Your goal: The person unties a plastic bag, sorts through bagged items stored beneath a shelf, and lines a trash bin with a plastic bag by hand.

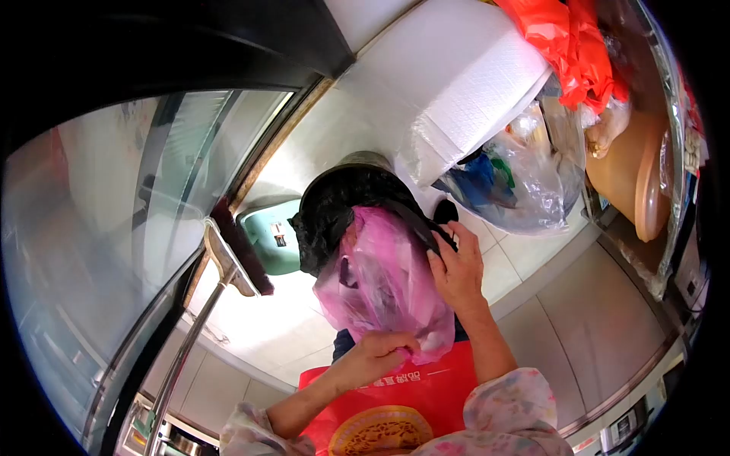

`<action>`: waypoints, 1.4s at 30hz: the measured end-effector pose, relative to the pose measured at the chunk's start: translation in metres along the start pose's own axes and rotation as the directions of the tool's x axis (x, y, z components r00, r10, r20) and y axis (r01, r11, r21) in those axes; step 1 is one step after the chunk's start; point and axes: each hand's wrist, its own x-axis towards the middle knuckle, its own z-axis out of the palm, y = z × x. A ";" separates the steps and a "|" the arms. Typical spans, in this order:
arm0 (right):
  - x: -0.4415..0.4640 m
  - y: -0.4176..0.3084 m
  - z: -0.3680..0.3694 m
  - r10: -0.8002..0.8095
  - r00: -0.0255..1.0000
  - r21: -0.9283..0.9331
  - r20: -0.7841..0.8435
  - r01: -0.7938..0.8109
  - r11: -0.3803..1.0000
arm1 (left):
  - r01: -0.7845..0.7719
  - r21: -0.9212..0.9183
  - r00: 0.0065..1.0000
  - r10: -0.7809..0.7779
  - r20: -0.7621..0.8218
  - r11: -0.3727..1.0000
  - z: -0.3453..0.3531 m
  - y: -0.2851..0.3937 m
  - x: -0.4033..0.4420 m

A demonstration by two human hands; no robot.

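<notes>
A pink plastic bag (388,281) hangs over the near side of a dark bin (365,159), its upper end inside the bin's mouth. My left hand (376,355) is closed on the bag's near lower corner. A black bin bag (327,209) lines the bin, folded and bunched around the rim. On the right of the rim, my right hand (460,266) has its fingers bent onto the black plastic and pinches its edge. What lies inside the pink bag shows only as dim shapes.
A broom (228,262) leans beside a pale green dustpan (274,237) left of the bin. The glass door (152,228) stands further left. On the right are a clear bag of plastic items (517,190), a white quilted package (487,106) and red bags (566,53).
</notes>
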 end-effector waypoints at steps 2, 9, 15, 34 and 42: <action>0.006 0.002 -0.004 -0.016 1.000 -0.056 -0.019 0.015 0.998 | -0.060 -0.007 0.998 0.060 0.008 0.998 0.004 -0.007 0.007; 0.061 -0.023 0.003 -0.192 0.966 -0.077 0.174 0.207 0.975 | -0.112 -0.058 0.994 0.113 0.000 0.992 0.010 -0.018 0.017; 0.083 -0.032 0.050 -0.309 0.833 -0.058 0.459 0.375 0.925 | -0.047 -0.100 0.999 0.047 -0.010 0.994 0.004 -0.014 0.007; 0.131 -0.084 0.056 -0.610 0.783 0.187 0.124 0.585 0.789 | -0.165 -0.576 0.831 -0.202 -0.519 0.801 -0.020 -0.036 -0.021; 0.116 -0.035 0.027 -0.059 0.947 0.468 0.314 -0.101 0.878 | -0.437 -0.677 0.702 -0.246 -0.668 0.592 -0.048 -0.046 -0.002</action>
